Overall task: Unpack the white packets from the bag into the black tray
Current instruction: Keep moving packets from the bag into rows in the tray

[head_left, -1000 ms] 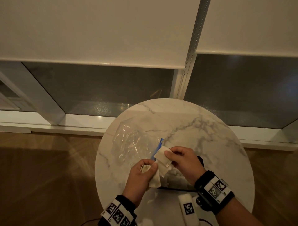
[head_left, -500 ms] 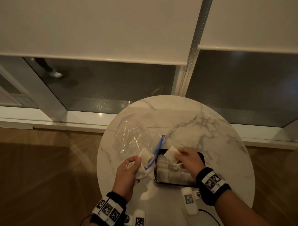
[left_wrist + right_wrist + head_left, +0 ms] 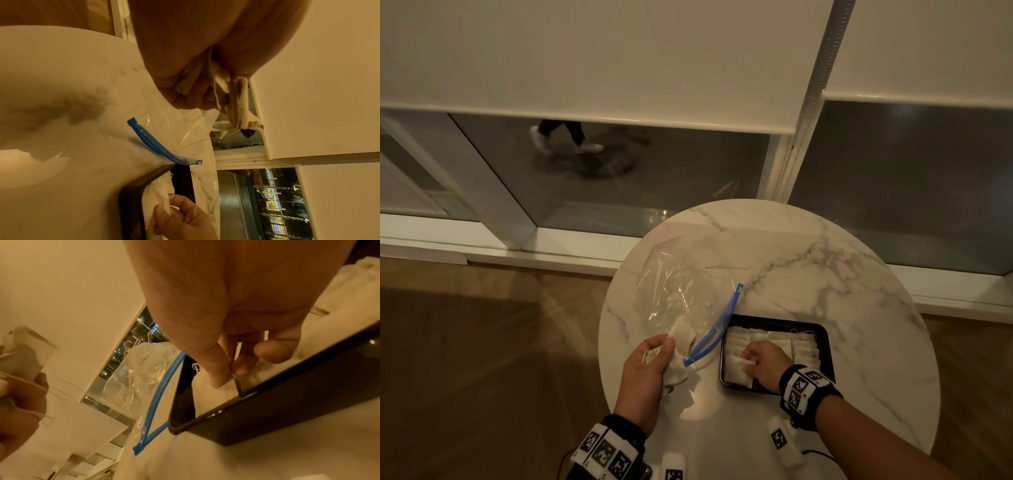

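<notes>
A clear bag (image 3: 678,291) with a blue zip strip (image 3: 717,329) lies crumpled on the round marble table (image 3: 825,274). My left hand (image 3: 662,347) is just left of the bag's mouth and grips a bunch of white packets (image 3: 681,337), their strings dangling in the left wrist view (image 3: 236,100). The black tray (image 3: 827,346) sits right of the bag, with several white packets (image 3: 774,337) lying in it. My right hand (image 3: 747,364) is low inside the tray's near left corner. Its thumb and forefinger (image 3: 218,378) pinch a white packet (image 3: 736,375) against the others.
The table stands by a low window sill (image 3: 551,253) with roller blinds (image 3: 619,68) above. Bare marble lies beyond and right of the tray. A wooden floor (image 3: 482,359) drops away past the table's left edge. Someone's feet (image 3: 565,140) show through the glass.
My right hand has come down with its packet from the tray's far left corner to the near left corner. The left hand keeps its bunch and has shifted slightly left.
</notes>
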`<move>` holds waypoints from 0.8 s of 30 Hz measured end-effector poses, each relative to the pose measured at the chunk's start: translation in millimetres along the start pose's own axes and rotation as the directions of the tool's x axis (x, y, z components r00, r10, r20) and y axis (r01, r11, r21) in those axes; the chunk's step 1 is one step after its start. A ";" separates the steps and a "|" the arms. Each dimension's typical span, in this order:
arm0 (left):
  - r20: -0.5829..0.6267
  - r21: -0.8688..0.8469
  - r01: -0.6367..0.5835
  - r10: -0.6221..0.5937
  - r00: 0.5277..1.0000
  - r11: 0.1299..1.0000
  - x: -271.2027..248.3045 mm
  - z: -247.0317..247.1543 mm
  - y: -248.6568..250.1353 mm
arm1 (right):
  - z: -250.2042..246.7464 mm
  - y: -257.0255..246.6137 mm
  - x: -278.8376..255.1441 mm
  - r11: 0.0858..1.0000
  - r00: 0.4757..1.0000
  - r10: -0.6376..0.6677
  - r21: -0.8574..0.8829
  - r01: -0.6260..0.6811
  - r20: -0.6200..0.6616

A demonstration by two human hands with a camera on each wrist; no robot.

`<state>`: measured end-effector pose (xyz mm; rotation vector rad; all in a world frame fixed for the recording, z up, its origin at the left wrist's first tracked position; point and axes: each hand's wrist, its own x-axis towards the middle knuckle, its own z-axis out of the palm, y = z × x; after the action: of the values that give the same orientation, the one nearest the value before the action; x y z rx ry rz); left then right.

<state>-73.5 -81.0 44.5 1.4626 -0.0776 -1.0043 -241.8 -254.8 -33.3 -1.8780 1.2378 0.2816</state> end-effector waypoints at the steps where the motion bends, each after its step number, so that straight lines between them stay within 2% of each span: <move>1: 0.000 -0.001 0.000 0.000 1.000 1.000 0.2 -1.2 -0.4 | -0.6 -1.6 -0.2 1.000 1.000 -0.003 -0.011 0.003 0.012; 7: 0.004 -0.008 -0.010 0.010 1.000 1.000 4.1 -5.6 -0.8 | 1.9 -1.5 6.1 0.994 0.998 -0.017 -0.109 0.024 0.065; 12: 0.004 0.022 -0.041 0.041 0.999 0.999 6.5 -2.9 -2.1 | 2.2 -5.6 4.6 0.965 0.998 -0.061 -0.255 0.066 0.030; 15: 0.004 0.048 -0.060 0.060 0.998 0.997 6.2 3.0 -2.2 | -6.5 -10.9 -3.1 0.969 0.998 -0.048 -0.245 0.038 -0.034; 17: 0.010 0.069 -0.077 0.077 0.997 0.995 5.1 10.3 -3.7 | -12.7 -20.3 -10.7 0.996 0.984 -0.054 -0.079 0.041 -0.172; 18: 0.019 0.082 -0.076 0.074 0.997 0.994 4.8 14.8 -5.4 | -15.0 -26.6 -15.8 0.991 0.973 -0.051 0.112 0.078 -0.224; 19: 0.033 0.089 -0.068 0.065 0.997 0.994 4.3 19.9 -7.5 | -18.1 -35.2 -22.5 0.935 0.977 -0.036 0.339 0.108 -0.210; 20: 0.053 0.096 -0.059 0.055 0.997 0.994 3.8 25.8 -9.4 | -21.5 -43.4 -29.6 0.816 0.993 -0.036 0.570 0.096 -0.115; 21: 0.073 0.105 -0.050 0.042 0.996 0.993 2.8 31.3 -10.9 | -24.6 -51.9 -36.9 0.667 0.997 -0.080 0.743 0.047 0.009; 22: 0.092 0.116 -0.041 0.031 0.995 0.992 2.0 36.6 -12.3 | -27.9 -58.4 -43.9 0.563 0.988 -0.130 0.826 0.006 0.081; 23: 0.110 0.125 -0.036 0.022 0.994 0.992 1.0 42.4 -13.2 | -31.1 -61.2 -48.6 0.543 0.981 -0.171 0.840 0.014 0.095; 24: 0.126 0.133 -0.041 0.024 0.992 0.990 0.4 46.9 -13.7 | -34.0 -63.4 -52.7 0.574 0.978 -0.199 0.816 0.061 0.067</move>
<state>-108.5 -114.8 41.4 1.5153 -0.2637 -1.0802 -222.7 -236.5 51.9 -1.0837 0.8732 -0.2178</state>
